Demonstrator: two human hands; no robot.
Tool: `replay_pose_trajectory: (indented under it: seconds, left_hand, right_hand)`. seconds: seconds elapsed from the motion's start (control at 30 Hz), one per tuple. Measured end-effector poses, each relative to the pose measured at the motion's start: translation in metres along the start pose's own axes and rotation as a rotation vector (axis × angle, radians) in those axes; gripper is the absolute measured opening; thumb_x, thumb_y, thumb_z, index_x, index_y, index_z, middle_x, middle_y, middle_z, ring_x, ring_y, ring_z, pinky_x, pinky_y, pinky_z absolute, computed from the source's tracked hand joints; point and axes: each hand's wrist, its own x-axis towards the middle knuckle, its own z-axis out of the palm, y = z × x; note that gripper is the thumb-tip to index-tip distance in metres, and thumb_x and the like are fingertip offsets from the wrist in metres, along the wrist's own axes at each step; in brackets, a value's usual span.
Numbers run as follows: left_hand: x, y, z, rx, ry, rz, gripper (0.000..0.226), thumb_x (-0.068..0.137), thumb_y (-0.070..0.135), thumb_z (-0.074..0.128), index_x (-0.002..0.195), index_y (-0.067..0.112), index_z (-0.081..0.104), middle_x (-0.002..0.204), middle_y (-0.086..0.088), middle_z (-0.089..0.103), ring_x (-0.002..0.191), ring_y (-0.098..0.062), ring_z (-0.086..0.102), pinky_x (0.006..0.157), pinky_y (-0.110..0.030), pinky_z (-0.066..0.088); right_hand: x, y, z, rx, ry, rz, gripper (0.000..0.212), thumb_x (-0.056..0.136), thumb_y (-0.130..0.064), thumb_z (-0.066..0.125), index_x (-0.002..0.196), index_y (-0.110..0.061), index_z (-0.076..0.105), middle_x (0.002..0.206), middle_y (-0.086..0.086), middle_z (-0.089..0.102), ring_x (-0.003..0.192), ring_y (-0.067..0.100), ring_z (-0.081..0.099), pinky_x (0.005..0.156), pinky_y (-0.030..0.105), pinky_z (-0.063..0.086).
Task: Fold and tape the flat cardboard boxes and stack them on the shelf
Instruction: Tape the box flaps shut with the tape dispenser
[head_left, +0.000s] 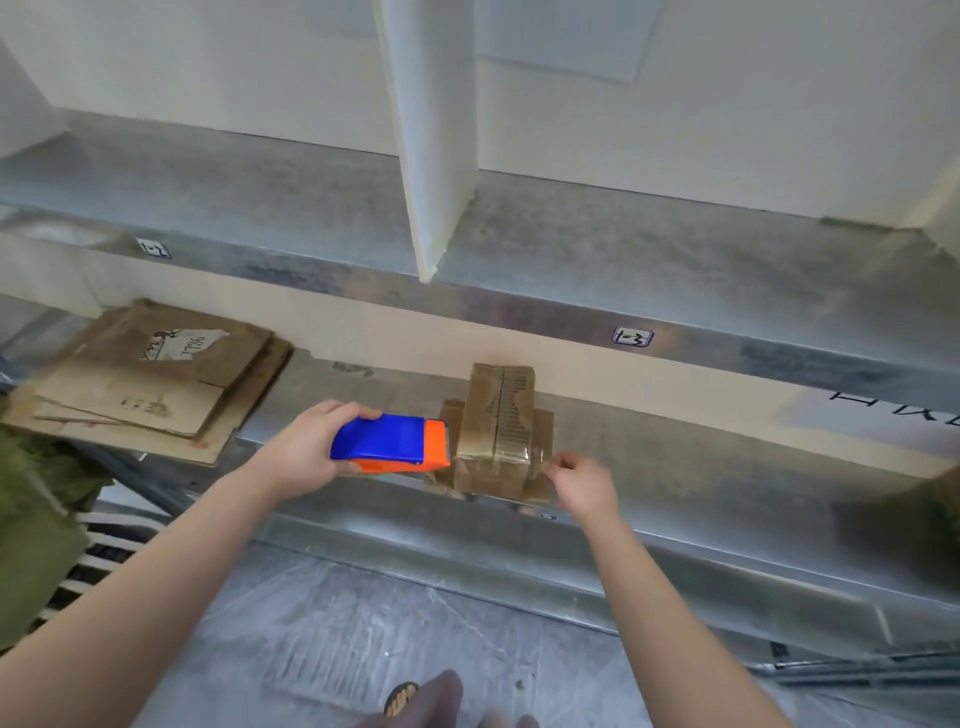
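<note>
Two hands flank small brown cardboard box (493, 457) on grey metal shelf (701, 467): left hand (306, 447) clamped on blue-orange plastic tape dispenser (384, 441) just left of box, right hand (584, 486) fingers (563, 462) curled at box's right edge, pinch unclear; I'd say next pass crosses its long axis.

Saw smooth, glossy moulding on the blue and orange plastic tape dispenser (387, 441); matt, creased board on the small brown cardboard box (496, 415), shiny under the strip of clear tape (519, 456); dull, worn paper on the flat brown cardboard sheets (156, 384); a mottled, faintly sheened finish on the grey sheet-metal shelf (675, 457).
</note>
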Motion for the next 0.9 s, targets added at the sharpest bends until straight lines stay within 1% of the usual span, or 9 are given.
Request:
replay_pose_trajectory:
  seconds: [0.13, 0.27, 0.4, 0.47, 0.57, 0.67, 0.73, 0.8, 0.9]
  left_hand:
    - [0.009, 0.000, 0.000, 0.007, -0.031, -0.002, 0.069, 0.072, 0.018, 0.082, 0.132, 0.030, 0.051, 0.127, 0.004, 0.051, 0.118, -0.014, 0.046, 0.100, -0.023, 0.033]
    - [0.018, -0.001, -0.003, 0.032, -0.038, 0.032, 0.067, 0.071, 0.018, 0.083, 0.131, 0.028, 0.053, 0.122, 0.004, 0.053, 0.115, -0.015, 0.048, 0.094, -0.020, 0.032]
    - [0.026, -0.002, -0.010, 0.052, -0.058, 0.062, 0.066, 0.072, 0.018, 0.082, 0.131, 0.027, 0.054, 0.122, 0.001, 0.055, 0.114, -0.018, 0.049, 0.094, -0.023, 0.035]
    - [0.030, -0.001, -0.013, 0.053, -0.070, 0.079, 0.065, 0.072, 0.017, 0.082, 0.131, 0.026, 0.055, 0.123, 0.001, 0.055, 0.114, -0.019, 0.050, 0.094, -0.024, 0.036]
    - [0.036, 0.000, -0.015, 0.052, -0.073, 0.114, 0.065, 0.072, 0.013, 0.082, 0.130, 0.024, 0.056, 0.124, 0.001, 0.055, 0.114, -0.018, 0.050, 0.092, -0.021, 0.035]
    - [0.039, 0.001, -0.014, 0.037, -0.071, 0.136, 0.064, 0.072, 0.013, 0.082, 0.130, 0.024, 0.056, 0.123, 0.000, 0.056, 0.113, -0.018, 0.051, 0.093, -0.023, 0.037]
    - [0.038, -0.001, -0.012, 0.025, -0.071, 0.147, 0.064, 0.072, 0.014, 0.081, 0.130, 0.025, 0.056, 0.122, 0.001, 0.056, 0.111, -0.017, 0.051, 0.092, -0.024, 0.038]
    - [0.036, -0.003, -0.010, 0.017, -0.068, 0.155, 0.063, 0.074, 0.015, 0.081, 0.130, 0.026, 0.055, 0.121, 0.001, 0.055, 0.111, -0.016, 0.050, 0.092, -0.024, 0.039]
    - [0.035, -0.005, -0.008, 0.016, -0.058, 0.170, 0.062, 0.075, 0.017, 0.080, 0.130, 0.027, 0.055, 0.122, 0.002, 0.055, 0.111, -0.015, 0.049, 0.091, -0.023, 0.038]
  right_hand:
    - [0.003, 0.003, 0.012, 0.095, 0.030, -0.002, 0.006, 0.090, -0.029, 0.064, 0.084, -0.029, 0.065, 0.091, -0.001, 0.066, 0.081, 0.021, 0.066, 0.078, 0.041, 0.060]
    - [0.001, 0.000, 0.022, 0.134, 0.082, -0.006, 0.008, 0.088, -0.029, 0.064, 0.080, -0.030, 0.064, 0.088, -0.003, 0.070, 0.062, 0.008, 0.063, 0.056, 0.021, 0.056]
    - [-0.010, -0.002, 0.025, 0.076, 0.238, -0.110, 0.020, 0.082, -0.027, 0.071, 0.090, -0.020, 0.054, 0.075, -0.008, 0.061, 0.072, 0.019, 0.061, 0.065, 0.027, 0.046]
    - [-0.018, -0.002, 0.027, 0.066, 0.287, -0.186, 0.017, 0.081, -0.020, 0.071, 0.090, -0.021, 0.057, 0.078, -0.007, 0.065, 0.076, 0.020, 0.064, 0.070, 0.029, 0.050]
    - [-0.031, 0.001, 0.035, -0.018, 0.261, -0.243, 0.032, 0.083, -0.015, 0.069, 0.113, -0.023, 0.064, 0.104, -0.004, 0.071, 0.098, 0.020, 0.066, 0.087, 0.031, 0.052]
    - [-0.042, 0.005, 0.041, -0.017, 0.211, -0.305, 0.058, 0.084, -0.011, 0.067, 0.139, -0.021, 0.050, 0.128, -0.004, 0.063, 0.116, 0.017, 0.059, 0.097, 0.026, 0.046]
    - [-0.045, 0.001, 0.042, 0.065, 0.194, -0.342, 0.059, 0.089, -0.019, 0.066, 0.144, -0.020, 0.045, 0.134, -0.003, 0.059, 0.122, 0.014, 0.055, 0.103, 0.026, 0.043]
    - [-0.045, -0.007, 0.043, 0.122, 0.193, -0.306, 0.052, 0.093, -0.032, 0.063, 0.142, -0.022, 0.050, 0.124, 0.000, 0.066, 0.117, 0.014, 0.059, 0.099, 0.022, 0.044]
    - [-0.039, -0.020, 0.043, 0.211, 0.259, -0.215, 0.040, 0.093, -0.039, 0.061, 0.132, -0.028, 0.060, 0.093, 0.003, 0.074, 0.093, 0.016, 0.068, 0.072, 0.002, 0.043]
